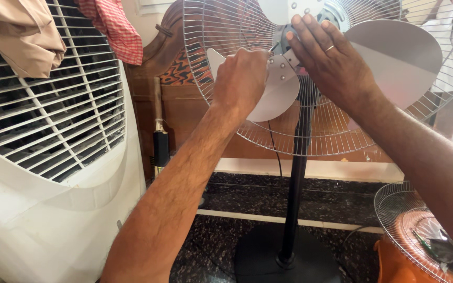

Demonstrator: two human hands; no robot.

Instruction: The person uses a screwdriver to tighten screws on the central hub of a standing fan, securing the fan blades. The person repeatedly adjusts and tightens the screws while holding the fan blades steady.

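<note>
Fan hub hidden behind left hand, right hand.

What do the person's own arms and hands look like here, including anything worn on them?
Both forearms are bare, with no sleeves, watch or gloves in view. The left hand carries no ring or band that shows. The right hand wears a thin, plain metallic ring on one finger. Both forearms show hair. No bandages, tattoos or other markings show on either arm.
</note>
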